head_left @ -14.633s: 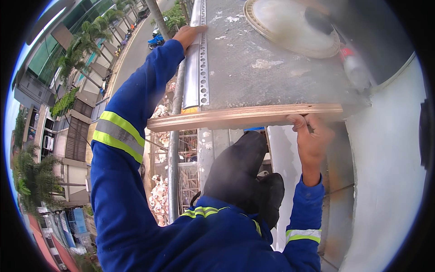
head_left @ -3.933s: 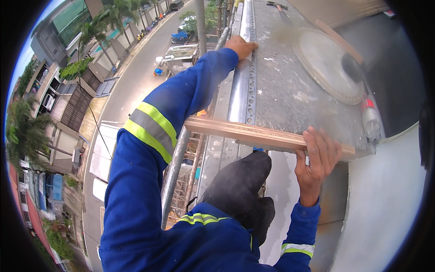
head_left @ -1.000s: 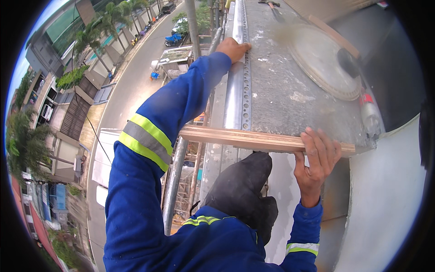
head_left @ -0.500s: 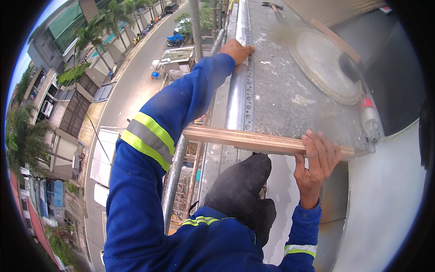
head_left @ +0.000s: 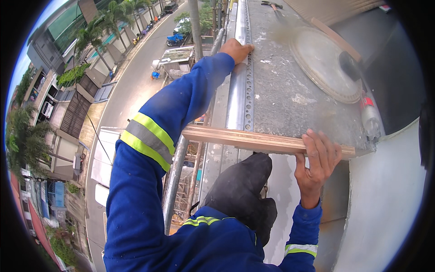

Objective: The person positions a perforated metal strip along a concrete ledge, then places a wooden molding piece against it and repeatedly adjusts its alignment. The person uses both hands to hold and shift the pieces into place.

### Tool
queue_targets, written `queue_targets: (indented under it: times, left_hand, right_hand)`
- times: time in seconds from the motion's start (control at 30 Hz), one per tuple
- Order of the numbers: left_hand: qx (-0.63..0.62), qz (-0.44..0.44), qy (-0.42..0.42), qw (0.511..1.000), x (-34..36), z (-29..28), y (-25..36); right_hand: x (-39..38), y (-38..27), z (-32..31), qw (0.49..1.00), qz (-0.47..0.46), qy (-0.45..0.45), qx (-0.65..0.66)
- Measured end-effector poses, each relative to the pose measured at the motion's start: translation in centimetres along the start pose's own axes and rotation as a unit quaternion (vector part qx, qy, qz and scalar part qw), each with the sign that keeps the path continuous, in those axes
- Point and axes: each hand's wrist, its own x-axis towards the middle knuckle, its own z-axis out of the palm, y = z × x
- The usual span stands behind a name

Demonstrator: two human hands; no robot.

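Along the outer edge of a grey concrete ledge (head_left: pixel 276 102) runs a shiny metal trim (head_left: pixel 236 99) with a row of round holes in its flange. My left hand (head_left: pixel 236 51) grips this trim at its far stretch, thumb on the perforated flange, the other fingers bent over the outer side and partly hidden. Across the near end of the ledge lies a layered plywood strip (head_left: pixel 249 137). My right hand (head_left: pixel 317 161) is closed around its right part, fingers over the top and thumb below.
On the ledge are a round whitish lid (head_left: pixel 317 68), a plastic bottle (head_left: pixel 370 120), a wooden strip (head_left: pixel 337 40) and a hammer (head_left: pixel 272 5). A white wall (head_left: pixel 385 181) stands at the right. Scaffold pipes (head_left: pixel 196 27) rise at the left, high above a street (head_left: pixel 140 68).
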Motion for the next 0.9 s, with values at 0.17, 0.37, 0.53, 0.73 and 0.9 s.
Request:
queue_targets:
  times: [0.17, 0.37, 0.53, 0.73, 0.9]
  left_hand:
    - [0.004, 0.005, 0.001, 1.0, -0.02, -0.06, -0.04]
    - [-0.013, -0.003, -0.003, 1.0, 0.04, -0.04, -0.1]
    - [-0.011, 0.002, 0.002, 1.0, -0.08, -0.03, 0.0]
    - [-0.006, -0.002, -0.022, 1.0, -0.21, -0.37, 0.25]
    - [-0.012, 0.003, -0.011, 1.0, -0.27, -0.28, 0.3]
  right_hand:
    - [0.01, 0.01, -0.02, 1.0, 0.0, -0.001, 0.001]
    - [0.01, -0.04, -0.05, 1.0, 0.0, -0.001, -0.001]
    - [0.05, -0.03, -0.01, 1.0, 0.001, 0.001, 0.001]
    - [0.01, -0.08, 0.02, 1.0, -0.001, 0.002, -0.001]
    - [0.02, -0.13, -0.01, 1.0, 0.0, 0.002, -0.002]
